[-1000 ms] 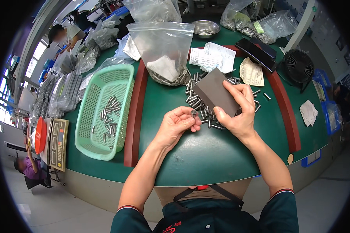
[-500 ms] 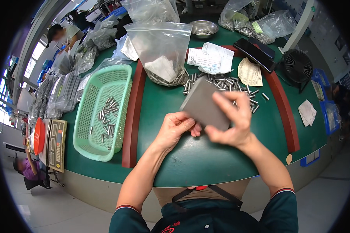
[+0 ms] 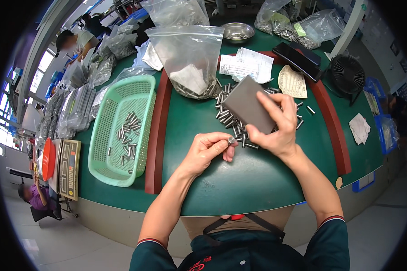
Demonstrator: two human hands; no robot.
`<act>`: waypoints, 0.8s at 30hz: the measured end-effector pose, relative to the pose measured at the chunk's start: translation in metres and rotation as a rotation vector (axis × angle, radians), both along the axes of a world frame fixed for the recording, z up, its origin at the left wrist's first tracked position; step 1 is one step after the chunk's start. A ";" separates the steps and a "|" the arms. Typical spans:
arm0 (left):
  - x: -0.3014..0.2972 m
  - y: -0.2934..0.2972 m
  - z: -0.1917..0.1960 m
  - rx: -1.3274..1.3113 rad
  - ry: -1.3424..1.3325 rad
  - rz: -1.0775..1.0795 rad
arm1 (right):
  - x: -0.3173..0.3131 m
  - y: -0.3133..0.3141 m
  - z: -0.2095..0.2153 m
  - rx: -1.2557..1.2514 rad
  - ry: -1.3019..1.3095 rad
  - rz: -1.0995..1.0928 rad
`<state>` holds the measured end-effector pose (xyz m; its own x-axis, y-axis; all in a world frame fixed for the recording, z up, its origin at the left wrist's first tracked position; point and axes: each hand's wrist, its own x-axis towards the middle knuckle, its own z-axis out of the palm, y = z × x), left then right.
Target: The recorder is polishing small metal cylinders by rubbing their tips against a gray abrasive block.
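Observation:
Between the thumb and fingers of my left hand [image 3: 209, 151] is a small metal pin [image 3: 232, 140], its round flat end facing up. My right hand [image 3: 280, 128] grips a flat grey rectangular block [image 3: 250, 105], which looks like a sanding sponge, tilted just above and beyond the pin. The block and the pin are apart. Behind and partly under the block lies a pile of loose metal pins [image 3: 227, 118] on the green tabletop [image 3: 239, 189]. Left of my hands, a light green perforated basket [image 3: 95, 151] holds several similar pins [image 3: 126, 142].
Dark red rails [image 3: 157, 135] frame the work area. At the back stand a zip bag of pins [image 3: 185, 54], a steel bowl [image 3: 238, 32], papers [image 3: 246, 65] and a phone [image 3: 297, 62]. A black fan [image 3: 346, 77] stands right; a scale [image 3: 68, 169] sits far left.
My right hand has drawn the grey block up and away from my left hand. The pin's end in my left fingers, earlier hidden behind the block, now shows. My view has shifted slightly.

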<state>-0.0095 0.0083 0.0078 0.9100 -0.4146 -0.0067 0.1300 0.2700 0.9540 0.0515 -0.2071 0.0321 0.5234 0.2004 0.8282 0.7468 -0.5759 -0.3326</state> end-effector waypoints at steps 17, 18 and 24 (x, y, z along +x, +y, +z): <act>0.001 -0.002 0.000 -0.065 0.016 0.043 | -0.014 0.004 0.003 0.053 0.017 0.166; 0.002 -0.004 0.006 -0.053 0.000 0.058 | -0.023 0.008 0.008 0.001 -0.020 0.239; -0.001 0.001 0.006 0.092 -0.033 -0.039 | -0.006 0.005 0.000 0.023 0.012 0.068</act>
<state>-0.0110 0.0097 0.0139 0.8934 -0.4490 -0.0165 0.1069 0.1768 0.9784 0.0455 -0.2022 0.0320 0.5192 0.2171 0.8266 0.7799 -0.5160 -0.3543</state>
